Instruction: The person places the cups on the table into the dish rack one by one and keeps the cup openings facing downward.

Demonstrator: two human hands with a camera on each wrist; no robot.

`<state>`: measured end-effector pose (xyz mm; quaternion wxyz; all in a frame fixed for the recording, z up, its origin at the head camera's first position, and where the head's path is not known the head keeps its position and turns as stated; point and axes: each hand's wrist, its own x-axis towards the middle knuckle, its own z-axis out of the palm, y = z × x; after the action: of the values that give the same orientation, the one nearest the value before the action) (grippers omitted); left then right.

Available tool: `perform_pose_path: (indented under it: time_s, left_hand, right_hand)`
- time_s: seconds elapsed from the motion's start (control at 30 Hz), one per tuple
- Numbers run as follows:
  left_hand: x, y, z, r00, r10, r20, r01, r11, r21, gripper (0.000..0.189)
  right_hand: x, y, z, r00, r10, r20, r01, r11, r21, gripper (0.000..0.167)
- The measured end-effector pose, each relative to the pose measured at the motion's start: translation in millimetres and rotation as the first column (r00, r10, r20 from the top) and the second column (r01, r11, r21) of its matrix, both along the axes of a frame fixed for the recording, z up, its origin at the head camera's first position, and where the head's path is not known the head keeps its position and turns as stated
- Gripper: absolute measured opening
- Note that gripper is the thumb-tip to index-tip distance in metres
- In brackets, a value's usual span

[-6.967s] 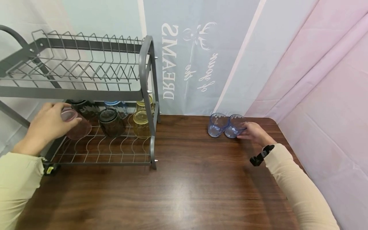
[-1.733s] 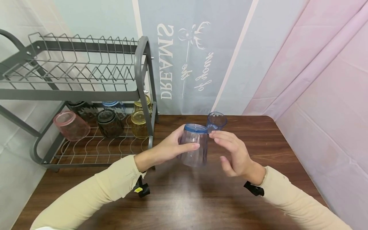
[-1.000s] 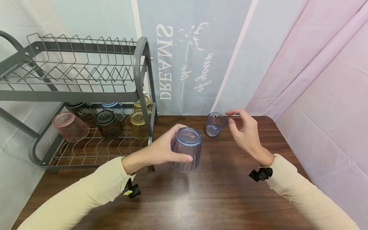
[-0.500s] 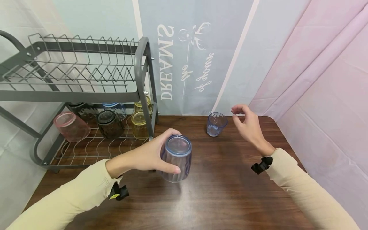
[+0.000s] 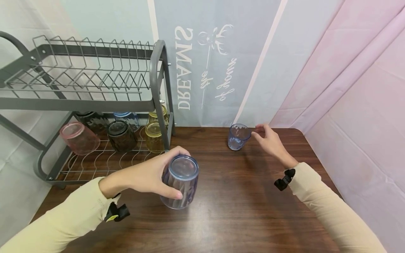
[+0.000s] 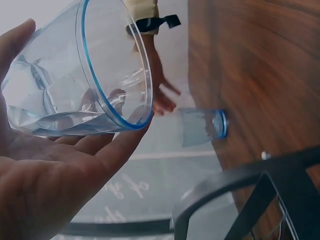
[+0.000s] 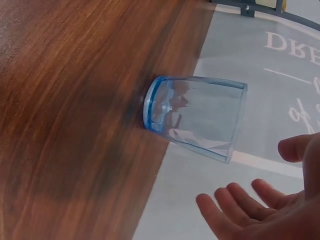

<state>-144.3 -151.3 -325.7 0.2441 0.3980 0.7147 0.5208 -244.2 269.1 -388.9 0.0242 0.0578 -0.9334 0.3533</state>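
My left hand grips a clear bluish drinking glass upside down above the table, thumb on the near side and fingers round the back. Seen from the left wrist, the glass lies against the palm, its wide rim towards the camera. A second bluish glass stands upright at the back of the table. Just right of it is my right hand. The right wrist view shows loosely bent, parted fingers and a gap between them and the standing glass.
A grey two-tier dish rack stands at the left, its wire top tier above the glasses below. Its lower tier holds a tilted pink glass, a dark glass, a yellow glass and several others. A fabric backdrop borders the table.
At first both bluish glasses stood together, with my left hand at the pink glass. One is now in my left hand, carried left and nearer. My right hand has moved away towards the standing glass.
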Motion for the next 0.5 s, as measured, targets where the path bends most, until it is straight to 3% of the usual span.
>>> perform_pose_path:
  time_s: [0.2,0.5]
  left_hand:
    - [0.2,-21.6,3.4,0.999,0.032,0.009,-0.032,0.999,0.01,0.07]
    - [3.2,-51.0,4.4,0.999,0.048,-0.021,-0.047,0.998,0.029,0.07]
  right_hand:
    - [-3.9,0.4,-2.6,0.994,-0.006,0.106,0.003,0.999,0.032,0.058]
    - [-7.4,0.7,-8.9,0.989,-0.006,0.147,-0.003,0.998,0.057,0.059]
